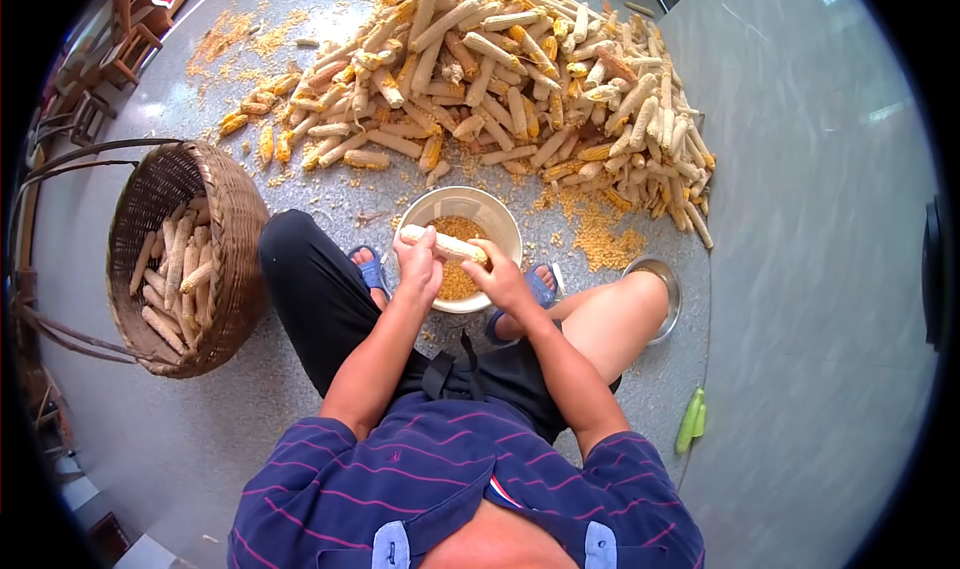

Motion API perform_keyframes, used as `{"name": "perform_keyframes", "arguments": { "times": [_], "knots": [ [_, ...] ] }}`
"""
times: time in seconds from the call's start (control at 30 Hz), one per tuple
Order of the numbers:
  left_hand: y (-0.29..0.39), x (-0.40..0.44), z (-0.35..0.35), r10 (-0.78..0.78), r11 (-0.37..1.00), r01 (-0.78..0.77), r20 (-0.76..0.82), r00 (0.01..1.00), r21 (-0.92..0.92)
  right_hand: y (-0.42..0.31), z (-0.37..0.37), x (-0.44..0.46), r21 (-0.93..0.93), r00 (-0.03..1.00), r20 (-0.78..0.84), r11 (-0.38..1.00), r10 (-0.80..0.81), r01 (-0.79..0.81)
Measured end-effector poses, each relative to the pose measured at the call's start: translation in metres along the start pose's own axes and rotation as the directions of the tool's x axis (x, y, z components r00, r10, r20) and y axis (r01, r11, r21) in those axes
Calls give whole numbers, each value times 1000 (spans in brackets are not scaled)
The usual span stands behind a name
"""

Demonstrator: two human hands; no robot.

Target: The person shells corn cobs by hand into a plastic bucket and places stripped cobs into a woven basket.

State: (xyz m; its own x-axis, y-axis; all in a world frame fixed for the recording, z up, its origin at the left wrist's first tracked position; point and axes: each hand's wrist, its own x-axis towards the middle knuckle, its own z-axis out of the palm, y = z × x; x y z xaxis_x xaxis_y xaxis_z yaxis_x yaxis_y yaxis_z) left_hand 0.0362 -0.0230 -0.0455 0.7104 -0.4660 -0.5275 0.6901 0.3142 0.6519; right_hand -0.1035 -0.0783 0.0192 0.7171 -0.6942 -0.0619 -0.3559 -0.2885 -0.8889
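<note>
A pale, mostly stripped corn cob (448, 245) lies level between my two hands, above a white bucket (508, 214). My left hand (420, 266) is closed around the cob's left end, thumb along the top. With its fingers bent, my right hand (498, 272) grips the right end, where a few kernels seem to remain. Loose yellow corn kernels (458, 286) cover the inside of the bucket, which stands between my feet. Part of the bucket is hidden behind my hands and the cob.
A large heap of corn cobs (500, 79) lies beyond the bucket, with scattered kernels (600, 231) around it. To the left, a wicker basket (235, 219) holds bare cobs. A metal bowl (668, 314) sits by my right knee; green pods or husks (690, 422) lie farther right.
</note>
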Motion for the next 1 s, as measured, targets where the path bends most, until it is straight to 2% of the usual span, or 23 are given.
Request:
{"name": "perform_keyframes", "arguments": {
  "times": [0.03, 0.07, 0.1, 0.17, 0.2, 0.23, 0.27, 0.3, 0.33, 0.37, 0.4, 0.43, 0.47, 0.5, 0.57, 0.63, 0.67, 0.7, 0.77, 0.8, 0.83, 0.9, 1.0],
  "knots": [
    [5, -3, 2, -13, 997, 11, 29, 999, 74, -1, 2, -4, -1, 1000, 2, 1000, -2, 2],
    [11, -6, 5, -27, 989, 19, 58, 998, 148, -2, 4, -7, -98, 1000, 8, 995, 3, -2],
    [14, -7, 5, -23, 989, 14, 58, 998, 145, -4, 6, -9, -195, 1000, 12, 981, 6, -3],
    [19, -11, 6, -157, 988, 152, 195, 968, 41, -3, 7, -11, -229, 1000, 8, 973, 21, -19],
    [16, -10, 3, -132, 989, 143, 271, 953, -21, 2, 7, -11, -112, 997, 18, 991, 77, -74],
    [23, -15, 8, -122, 991, 133, 272, 955, -26, 10, 8, -9, 6, 991, 35, 992, 129, -129],
    [28, -20, 14, -160, 975, 198, 297, 941, -104, 21, 12, -6, -231, 988, -29, 963, -153, 142],
    [32, -25, 19, -197, 948, 265, 326, 925, -179, 21, 12, -4, -231, 987, -25, 961, -161, 152],
    [34, -27, 22, -140, 974, 193, 353, 925, -120, 22, 11, -3, -302, 967, -19, 923, -256, 238],
    [37, -29, 24, -136, 974, 191, 352, 926, -125, 24, 9, -2, -370, 939, -8, 873, -344, 317],
    [39, -30, 25, -146, 965, 218, 392, 908, -143, 8, 2, -4, 49, 989, 132, 995, 74, -81],
    [39, -32, 25, -160, 955, 249, 432, 888, -158, 1, 0, -3, 48, 988, 132, 995, 79, -86],
    [39, -34, 24, -167, 954, 255, 429, 888, -157, -5, 0, -3, 237, 952, 196, 931, 233, -277],
    [40, -34, 24, -163, 956, 247, 412, 897, -159, -7, 0, -5, 401, 888, 286, 796, 361, -453],
    [40, -31, 20, -155, 958, 234, 395, 906, -163, 6, 6, -7, 366, 876, 306, 803, 374, -470],
    [37, -24, 13, -107, 982, 161, 408, 907, -101, 1, 13, -8, 103, 986, 6, 980, 169, -168],
    [36, -21, 9, -101, 986, 148, 450, 887, -71, -1, 14, -7, 47, 987, -68, 989, 144, -141],
    [36, -23, 11, -95, 987, 143, 453, 886, -73, -7, 12, -3, 46, 988, -69, 990, 136, -133],
    [29, -29, 17, 0, 1000, -6, 451, 892, 12, -17, 7, 2, 79, 972, -231, 997, 28, -10],
    [26, -32, 17, -3, 1000, -4, 454, 891, 13, -24, 2, 6, 20, 963, -269, 999, -19, 26],
    [24, -36, 16, -20, 995, -30, 485, 874, 94, -33, -2, 9, 19, 962, -273, 1000, -17, 23],
    [18, -44, 14, -64, 964, -89, 542, 838, 251, -50, -7, 14, -107, 959, -284, 994, -25, -6],
    [13, -48, 13, -26, 932, -201, 605, 796, 303, -47, -5, 21, -36, 963, -266, 999, -41, 33]
  ]
}}
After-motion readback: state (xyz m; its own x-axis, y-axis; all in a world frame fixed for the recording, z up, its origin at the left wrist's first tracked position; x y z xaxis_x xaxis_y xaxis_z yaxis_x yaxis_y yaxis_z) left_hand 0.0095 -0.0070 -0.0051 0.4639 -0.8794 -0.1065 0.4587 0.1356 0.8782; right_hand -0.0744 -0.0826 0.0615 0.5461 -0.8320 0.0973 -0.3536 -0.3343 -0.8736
